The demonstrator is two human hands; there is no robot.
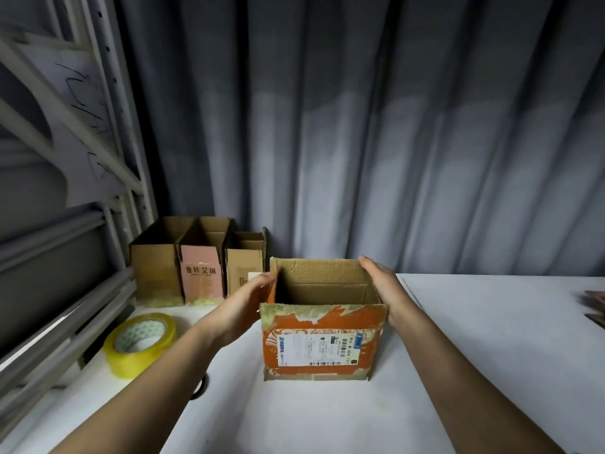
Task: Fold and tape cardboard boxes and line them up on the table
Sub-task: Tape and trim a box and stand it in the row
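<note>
an open orange box (pixel 322 342) stands on the white table (pixel 474 339). the left hand (pixel 244 309) and right hand (pixel 381 286), fingers straight, press its sides, likely to slide it beside three lined-up boxes (pixel 196 260); tape roll (pixel 140 344) near.

A grey curtain (pixel 376 132) hangs in deep vertical folds across the whole back of the scene, darker near the top and paler in a band lower down. To the left stands a pale metal shelving frame (pixel 108 152) with slanted braces and a sheet of scribbled paper (pixel 82 126) on it. Below lies a white table (pixel 484 339), dimly lit.
</note>
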